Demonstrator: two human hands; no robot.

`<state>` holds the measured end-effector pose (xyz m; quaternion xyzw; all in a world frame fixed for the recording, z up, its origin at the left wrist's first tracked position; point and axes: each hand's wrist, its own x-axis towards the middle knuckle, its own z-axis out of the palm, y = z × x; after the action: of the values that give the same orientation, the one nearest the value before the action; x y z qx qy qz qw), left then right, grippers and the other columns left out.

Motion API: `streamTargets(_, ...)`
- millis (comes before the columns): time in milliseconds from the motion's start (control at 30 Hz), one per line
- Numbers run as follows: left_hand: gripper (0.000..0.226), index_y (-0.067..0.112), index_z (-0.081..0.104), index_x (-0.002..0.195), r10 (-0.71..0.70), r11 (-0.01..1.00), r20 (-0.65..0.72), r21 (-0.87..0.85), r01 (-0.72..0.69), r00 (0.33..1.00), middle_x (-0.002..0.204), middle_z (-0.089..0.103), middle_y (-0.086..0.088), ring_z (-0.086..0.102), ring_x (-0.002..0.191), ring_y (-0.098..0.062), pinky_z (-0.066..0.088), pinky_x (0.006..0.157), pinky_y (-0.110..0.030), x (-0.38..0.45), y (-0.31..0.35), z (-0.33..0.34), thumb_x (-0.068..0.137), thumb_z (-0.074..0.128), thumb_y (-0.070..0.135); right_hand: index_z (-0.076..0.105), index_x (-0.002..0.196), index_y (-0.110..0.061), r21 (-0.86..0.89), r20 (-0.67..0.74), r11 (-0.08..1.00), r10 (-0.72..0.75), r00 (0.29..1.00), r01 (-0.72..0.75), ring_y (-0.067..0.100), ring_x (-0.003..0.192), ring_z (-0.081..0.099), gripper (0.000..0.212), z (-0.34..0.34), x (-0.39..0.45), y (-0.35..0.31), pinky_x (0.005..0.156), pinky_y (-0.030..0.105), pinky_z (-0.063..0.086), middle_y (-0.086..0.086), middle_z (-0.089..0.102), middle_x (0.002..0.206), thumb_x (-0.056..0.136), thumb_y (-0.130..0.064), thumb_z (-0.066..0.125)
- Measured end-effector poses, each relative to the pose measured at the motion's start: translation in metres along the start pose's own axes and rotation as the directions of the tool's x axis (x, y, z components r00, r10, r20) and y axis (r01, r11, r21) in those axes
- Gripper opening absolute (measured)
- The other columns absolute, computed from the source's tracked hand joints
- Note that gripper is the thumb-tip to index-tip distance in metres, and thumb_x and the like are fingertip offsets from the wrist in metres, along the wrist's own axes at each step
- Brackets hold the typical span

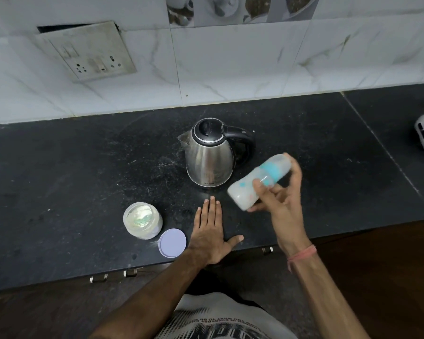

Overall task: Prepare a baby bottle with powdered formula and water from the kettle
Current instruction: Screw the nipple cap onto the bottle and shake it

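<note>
Right hand (pixel 280 194) wrapped around tilted, capped baby bottle (pixel 257 183) right of centre, probably light, smooth plastic, best gripped mid-body; left hand (pixel 209 231) spread flat.

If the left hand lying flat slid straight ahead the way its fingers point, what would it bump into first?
Most likely the kettle. The left hand lies flat on the black counter, fingers pointing at the kettle's base, with only bare counter between. The bottle in the right hand is off to the side, seemingly above that path.
</note>
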<state>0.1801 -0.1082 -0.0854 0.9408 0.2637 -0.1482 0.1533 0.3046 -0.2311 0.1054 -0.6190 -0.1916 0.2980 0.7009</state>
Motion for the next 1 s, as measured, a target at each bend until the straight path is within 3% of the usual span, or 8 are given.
streamTargets(133,0.127,0.007,-0.026,0.177,-0.002,1.000,0.007,-0.013,0.002,1.000,0.186,-0.034,-0.015,-0.033,0.172,-0.032,-0.020,0.140,-0.050,-0.002,0.001,-0.005,0.102,0.027,0.095,0.027,0.165,-0.038,-0.056,0.125,0.998,0.002,0.992,0.005,0.034,0.104,0.080,0.094,0.003,0.003,-0.001,0.065,0.042,0.067,0.006,0.080,0.122,0.092,-0.015,0.080)
streamTargets(267,0.127,0.005,-0.025,0.176,0.000,1.000,0.011,-0.016,0.000,1.000,0.185,-0.034,-0.015,-0.031,0.173,-0.032,-0.016,0.141,-0.052,-0.003,0.002,-0.006,0.103,0.028,0.094,0.022,0.166,-0.037,0.076,-0.154,0.996,-0.043,0.987,0.056,0.033,0.115,0.078,0.088,0.011,0.001,0.007,0.064,0.041,0.068,0.011,0.071,0.133,0.098,-0.018,0.076)
streamTargets(400,0.128,0.009,-0.023,0.178,0.012,1.000,-0.016,-0.015,-0.012,1.000,0.186,-0.032,-0.015,-0.031,0.173,-0.033,-0.012,0.142,-0.054,-0.001,-0.001,0.001,0.099,0.025,0.097,0.024,0.166,-0.038,-0.054,0.069,0.998,-0.007,0.998,0.010,0.034,0.103,0.080,0.095,0.010,-0.004,0.014,0.061,0.036,0.066,0.007,0.079,0.124,0.094,-0.015,0.080)
streamTargets(533,0.128,0.005,-0.023,0.177,0.022,1.000,-0.032,-0.014,-0.022,0.999,0.187,-0.029,-0.015,-0.029,0.174,-0.033,-0.016,0.141,-0.052,-0.001,-0.002,0.001,0.101,0.026,0.096,0.024,0.165,-0.038,0.058,-0.099,0.998,0.006,0.995,0.000,0.034,0.111,0.079,0.089,0.013,-0.006,0.016,0.060,0.037,0.067,0.008,0.075,0.127,0.096,-0.020,0.077)
streamTargets(667,0.125,0.016,-0.020,0.181,0.038,0.997,-0.066,-0.060,-0.042,0.997,0.189,-0.026,-0.011,-0.032,0.173,-0.029,-0.020,0.140,-0.049,0.000,-0.005,0.007,0.098,0.027,0.098,0.026,0.165,-0.041,-0.070,0.136,0.998,0.000,0.991,0.010,0.035,0.104,0.081,0.096,0.016,-0.006,0.013,0.059,0.037,0.065,0.010,0.079,0.124,0.092,-0.017,0.082)
streamTargets(800,0.130,0.005,-0.019,0.179,0.025,1.000,-0.054,-0.008,-0.026,0.998,0.188,-0.026,-0.015,-0.026,0.175,-0.033,-0.015,0.141,-0.052,0.000,-0.003,0.006,0.094,0.015,0.098,0.022,0.166,-0.038,0.038,-0.092,0.999,-0.012,0.996,0.016,0.035,0.110,0.079,0.089,0.016,-0.005,0.011,0.059,0.038,0.067,0.009,0.075,0.127,0.099,-0.016,0.076)
streamTargets(900,0.126,0.013,-0.020,0.180,0.044,0.998,-0.062,-0.047,-0.047,0.997,0.189,-0.025,-0.014,-0.029,0.174,-0.031,-0.020,0.140,-0.050,0.000,-0.005,0.006,0.097,0.023,0.098,0.025,0.165,-0.042,-0.077,0.121,0.997,0.006,0.993,0.003,0.037,0.104,0.080,0.096,0.015,-0.005,0.009,0.060,0.041,0.064,0.009,0.079,0.125,0.091,-0.020,0.082)
streamTargets(1000,0.128,0.008,-0.019,0.180,0.031,0.999,-0.063,-0.025,-0.033,0.998,0.188,-0.026,-0.015,-0.028,0.174,-0.032,-0.021,0.139,-0.050,0.000,-0.006,0.005,0.098,0.017,0.100,0.025,0.164,-0.040,-0.016,0.014,1.000,-0.012,1.000,0.012,0.034,0.106,0.080,0.092,0.017,-0.007,0.008,0.058,0.039,0.064,-0.003,0.079,0.123,0.093,-0.018,0.079)
